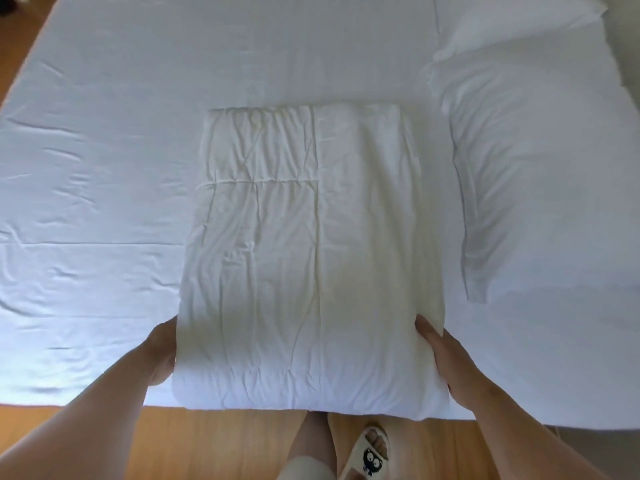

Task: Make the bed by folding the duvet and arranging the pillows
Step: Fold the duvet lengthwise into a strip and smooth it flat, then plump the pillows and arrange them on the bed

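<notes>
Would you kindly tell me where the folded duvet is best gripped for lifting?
Take the folded duvet by its two long side edges, one hand from each side, fingers under the bottom layer: it is a soft layered stack. The left hand and right hand flank it there.

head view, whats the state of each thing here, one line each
sheet: spread, wrinkled
duvet: folded into a thick rectangle, lying at the sheet's near edge
left hand: against the duvet's left side, fingertips hidden
right hand: straight fingers pressing the duvet's right side
near pillow: flat on the sheet
far pillow: lying, partly cut off
slipper: worn
</notes>
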`<state>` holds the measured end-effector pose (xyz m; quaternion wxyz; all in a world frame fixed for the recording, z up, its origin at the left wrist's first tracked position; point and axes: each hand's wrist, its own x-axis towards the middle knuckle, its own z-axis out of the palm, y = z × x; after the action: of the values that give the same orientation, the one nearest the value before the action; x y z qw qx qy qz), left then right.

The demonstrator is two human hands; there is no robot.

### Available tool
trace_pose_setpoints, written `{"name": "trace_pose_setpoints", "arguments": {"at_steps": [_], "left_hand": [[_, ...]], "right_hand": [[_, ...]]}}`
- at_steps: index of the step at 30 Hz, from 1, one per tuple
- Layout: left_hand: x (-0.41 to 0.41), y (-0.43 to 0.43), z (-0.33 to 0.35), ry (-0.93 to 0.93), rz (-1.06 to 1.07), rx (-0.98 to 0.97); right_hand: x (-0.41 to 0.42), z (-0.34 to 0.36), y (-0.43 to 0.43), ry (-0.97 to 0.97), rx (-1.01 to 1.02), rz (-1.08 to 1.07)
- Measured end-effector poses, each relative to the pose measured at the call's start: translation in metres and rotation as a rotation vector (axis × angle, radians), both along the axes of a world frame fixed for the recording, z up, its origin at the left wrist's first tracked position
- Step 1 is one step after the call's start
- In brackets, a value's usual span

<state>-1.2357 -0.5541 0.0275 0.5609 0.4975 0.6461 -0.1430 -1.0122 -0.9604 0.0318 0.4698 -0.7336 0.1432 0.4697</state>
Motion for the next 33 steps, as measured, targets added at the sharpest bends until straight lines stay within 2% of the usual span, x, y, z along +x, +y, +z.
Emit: {"name": "trace_pose_setpoints", "arguments": {"at_steps": [2,4,8,9,12,17,22,26,28,33], "left_hand": [[0.006,-0.007,0.024,-0.016,0.001,0.122],[0.008,-0.018,0.042,-0.002,-0.092,0.312],[0.038,-0.063,0.085,0.122,-0.601,0.606],[0.051,-0.075,0.096,0.140,-0.731,0.661],[0.087,-0.100,0.109,0.124,-1.006,0.752],[0.155,-0.146,0.106,-0.057,-1.204,0.643],[0.237,-0.197,0.102,-0.067,-1.283,0.487],[0.324,-0.242,0.092,-0.088,-1.365,0.418],[0.374,-0.270,0.081,-0.107,-1.325,0.386],[0.491,-0.339,0.032,-0.135,-0.996,0.275]], "right_hand": [[0.003,0.009,-0.012,-0.045,-0.067,0.041],[0.005,0.022,-0.028,-0.060,-0.174,0.082],[0.004,0.060,-0.051,-0.100,-0.309,0.187],[0.008,0.072,-0.056,-0.143,-0.340,0.237],[0.024,0.116,-0.062,-0.102,-0.415,0.401],[0.071,0.136,-0.088,-0.105,-0.470,0.364],[0.125,0.136,-0.129,-0.052,-0.488,0.213],[0.204,0.118,-0.180,-0.088,-0.555,0.158],[0.256,0.100,-0.202,-0.136,-0.589,0.159],[0.395,0.047,-0.240,-0.406,-0.600,0.109]]}}
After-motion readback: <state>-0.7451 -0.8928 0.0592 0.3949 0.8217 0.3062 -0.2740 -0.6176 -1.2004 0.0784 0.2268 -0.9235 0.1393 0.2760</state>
